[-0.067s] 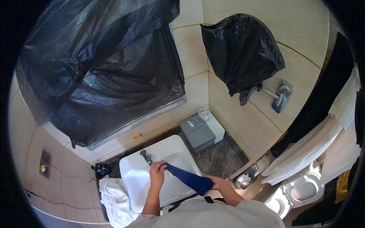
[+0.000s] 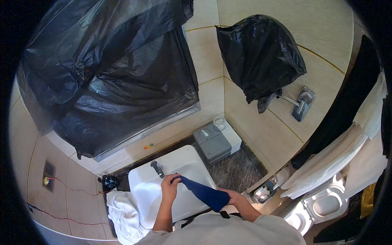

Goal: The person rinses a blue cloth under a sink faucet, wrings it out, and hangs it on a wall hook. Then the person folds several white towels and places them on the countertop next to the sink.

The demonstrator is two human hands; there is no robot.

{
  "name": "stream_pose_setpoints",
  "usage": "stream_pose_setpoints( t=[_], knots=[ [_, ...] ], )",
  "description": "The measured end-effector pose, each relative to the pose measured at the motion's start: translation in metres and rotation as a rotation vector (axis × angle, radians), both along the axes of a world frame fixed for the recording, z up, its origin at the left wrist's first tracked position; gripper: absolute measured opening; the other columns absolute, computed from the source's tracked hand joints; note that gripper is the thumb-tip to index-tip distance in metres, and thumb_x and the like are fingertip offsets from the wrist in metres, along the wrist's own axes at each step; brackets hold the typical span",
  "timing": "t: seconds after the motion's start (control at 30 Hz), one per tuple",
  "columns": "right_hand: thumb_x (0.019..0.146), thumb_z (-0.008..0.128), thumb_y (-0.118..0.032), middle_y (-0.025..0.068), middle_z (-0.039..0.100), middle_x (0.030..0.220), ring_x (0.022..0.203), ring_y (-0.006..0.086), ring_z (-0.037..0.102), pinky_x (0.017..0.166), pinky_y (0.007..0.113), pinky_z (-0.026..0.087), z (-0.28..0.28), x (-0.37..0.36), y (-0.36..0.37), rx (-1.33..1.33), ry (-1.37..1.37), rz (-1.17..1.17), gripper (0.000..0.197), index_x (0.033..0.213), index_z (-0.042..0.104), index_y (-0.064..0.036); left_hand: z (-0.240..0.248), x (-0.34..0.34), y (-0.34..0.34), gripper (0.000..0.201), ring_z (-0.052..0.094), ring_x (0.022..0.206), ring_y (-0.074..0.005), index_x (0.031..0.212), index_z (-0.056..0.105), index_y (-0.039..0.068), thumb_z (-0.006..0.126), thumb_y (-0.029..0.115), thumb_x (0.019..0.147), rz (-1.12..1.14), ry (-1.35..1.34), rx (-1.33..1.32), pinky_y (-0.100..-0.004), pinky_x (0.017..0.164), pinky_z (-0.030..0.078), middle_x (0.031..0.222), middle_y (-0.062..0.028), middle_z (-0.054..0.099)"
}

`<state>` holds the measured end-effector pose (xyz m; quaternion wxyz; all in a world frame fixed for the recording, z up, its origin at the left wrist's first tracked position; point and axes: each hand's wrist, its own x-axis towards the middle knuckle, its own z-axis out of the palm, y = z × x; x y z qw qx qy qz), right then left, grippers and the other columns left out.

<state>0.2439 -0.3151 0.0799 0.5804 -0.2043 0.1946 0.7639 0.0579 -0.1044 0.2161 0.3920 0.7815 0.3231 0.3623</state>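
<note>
A long navy blue cloth (image 2: 205, 194), tapered and shaped like a sock, is stretched between my two hands over the front of the white washbasin (image 2: 150, 216). My left hand (image 2: 169, 188) pinches its narrow end just below the chrome tap (image 2: 157, 168). At the wide end, close to my body, my right hand (image 2: 233, 197) grips the cloth's edge; part of those fingers is hidden behind it. The cloth hangs above the basin and slopes down toward the right.
White fabric (image 2: 124, 216) lies bunched left of the basin. A grey box (image 2: 212, 141) with a glass jar (image 2: 219, 123) stands behind it on the dark marble counter (image 2: 241, 173). Black plastic covers the mirror (image 2: 122, 81) and a wall-arm fixture (image 2: 261, 57). A toilet (image 2: 324, 204) is at right.
</note>
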Motion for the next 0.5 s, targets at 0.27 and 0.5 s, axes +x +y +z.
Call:
stream_pose_setpoints(
  t=[0.27,0.5],
  knots=[
    [0.083,0.064,-0.017,0.0056,0.063,0.096,0.087,0.0157,0.058,0.074,0.032,0.047,0.027,0.042,0.001,-0.083,-0.691,-0.357,0.02,0.101,0.061,-0.0093,0.004,-0.008,0.014,0.018,0.061,0.078,-0.0175,0.084,0.068,-0.004,0.068,-0.01,0.067,-0.036,-0.024,-0.437,-0.0272,0.07,0.05,0.088,-0.0109,0.066],
    [0.087,0.054,-0.008,0.0015,0.061,0.103,0.093,0.0118,0.054,0.08,0.023,0.04,0.129,0.05,0.04,0.059,-1.36,-0.68,0.022,0.108,0.062,-0.0078,0.023,-0.027,0.045,0.013,0.059,0.075,-0.0135,0.088,0.067,-0.005,0.059,-0.007,0.077,0.025,-0.26,-0.615,-0.0233,0.072,0.046,0.085,-0.0087,0.066]
  ],
)
